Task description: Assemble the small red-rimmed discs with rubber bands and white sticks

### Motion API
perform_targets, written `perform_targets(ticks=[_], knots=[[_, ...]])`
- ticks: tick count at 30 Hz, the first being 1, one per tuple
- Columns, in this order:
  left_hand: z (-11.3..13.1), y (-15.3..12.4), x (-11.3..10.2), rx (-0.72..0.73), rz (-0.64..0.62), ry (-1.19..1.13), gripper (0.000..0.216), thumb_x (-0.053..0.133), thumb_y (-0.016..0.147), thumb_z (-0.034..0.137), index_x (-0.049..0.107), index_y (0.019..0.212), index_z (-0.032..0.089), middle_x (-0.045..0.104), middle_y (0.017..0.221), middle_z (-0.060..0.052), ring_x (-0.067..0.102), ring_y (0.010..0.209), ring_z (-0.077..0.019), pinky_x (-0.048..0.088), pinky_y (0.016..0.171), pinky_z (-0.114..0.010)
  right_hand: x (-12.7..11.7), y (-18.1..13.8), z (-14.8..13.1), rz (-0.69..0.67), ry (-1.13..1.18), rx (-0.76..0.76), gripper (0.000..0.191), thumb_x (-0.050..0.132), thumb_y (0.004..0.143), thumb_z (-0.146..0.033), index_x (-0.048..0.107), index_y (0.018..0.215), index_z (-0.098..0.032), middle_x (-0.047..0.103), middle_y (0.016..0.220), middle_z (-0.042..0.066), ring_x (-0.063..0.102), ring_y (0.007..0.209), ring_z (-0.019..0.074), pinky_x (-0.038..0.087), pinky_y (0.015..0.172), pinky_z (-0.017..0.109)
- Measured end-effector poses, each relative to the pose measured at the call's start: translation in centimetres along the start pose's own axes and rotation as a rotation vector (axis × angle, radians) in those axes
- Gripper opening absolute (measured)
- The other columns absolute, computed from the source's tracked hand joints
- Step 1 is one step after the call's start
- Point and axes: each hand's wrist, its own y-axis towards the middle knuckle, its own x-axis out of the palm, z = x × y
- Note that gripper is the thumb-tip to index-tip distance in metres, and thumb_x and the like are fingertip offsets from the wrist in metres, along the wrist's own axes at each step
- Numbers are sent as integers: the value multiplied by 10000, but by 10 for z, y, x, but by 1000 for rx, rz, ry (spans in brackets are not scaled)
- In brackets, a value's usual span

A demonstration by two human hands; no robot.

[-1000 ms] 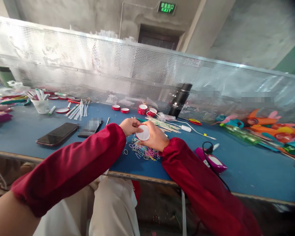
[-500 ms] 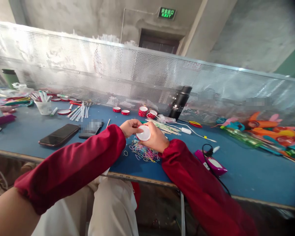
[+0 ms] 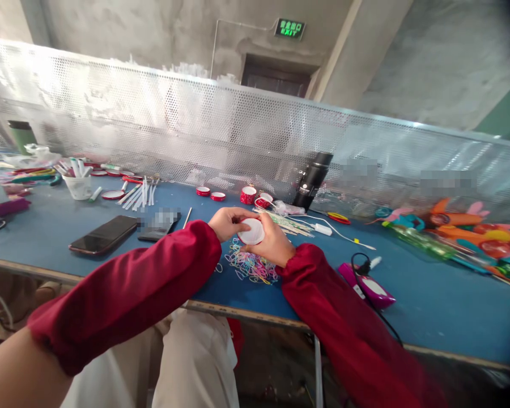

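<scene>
Both hands hold a small round red-rimmed piece with a white face [image 3: 253, 231], raised over the table with the face turned toward me. My left hand [image 3: 228, 223] is closed on its left edge, the thumb tip against the white face. From the right, my right hand [image 3: 273, 240] wraps around the rim, its thumb along the lower edge. The far side of the piece and some fingertips are hidden. Below the hands lies a loose heap of small coloured rubber bands [image 3: 255, 267], with a few strays on its left.
Red round pieces with white tops [image 3: 249, 195] stand behind, near thin sticks [image 3: 295, 224] and a black cylinder [image 3: 312, 180]. To the left are a phone [image 3: 105, 234] and a cup of pens [image 3: 77, 186]. A purple pack [image 3: 372, 288] and cable lie right, before balloon-like toys [image 3: 467, 232].
My left hand has come further onto the white-faced piece, its thumb now lying on the face. The right hand keeps its hold. The view has shifted slightly.
</scene>
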Motion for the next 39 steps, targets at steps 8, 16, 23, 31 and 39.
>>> perform_targets(ticks=[8,16,23,31,39], knots=[[7,0,0,-126,143,-107,384,752,652,93,697,1033,95,615,612,26,462,475,-53,360,488,-208,0,4,3,136,132,-47,789,912,499,-411,485,1127,-197,641,1082,104,625,959,289,510,805,411],[15,4,-16,-194,278,-97,272,738,669,44,680,927,109,623,601,24,463,453,-48,336,461,-203,12,5,12,-33,448,-56,389,687,821,-410,554,1132,-215,695,1040,77,693,797,210,563,765,380],[15,4,-20,-196,395,-188,290,767,656,73,657,918,128,578,560,50,451,434,-41,300,442,-190,17,4,12,-32,562,-78,171,636,862,-390,652,873,-220,721,864,39,706,806,210,558,791,378],[19,2,-19,-189,305,-269,343,803,632,159,696,956,135,616,648,21,438,476,-37,287,462,-193,12,5,6,-28,1007,150,260,806,693,-376,748,901,-232,745,980,29,683,950,226,552,906,427],[17,2,-15,-65,232,14,241,740,635,90,658,857,134,592,630,38,475,536,-63,365,545,-213,3,6,9,165,883,250,358,756,723,-485,703,965,-226,714,775,12,675,689,178,548,560,281]])
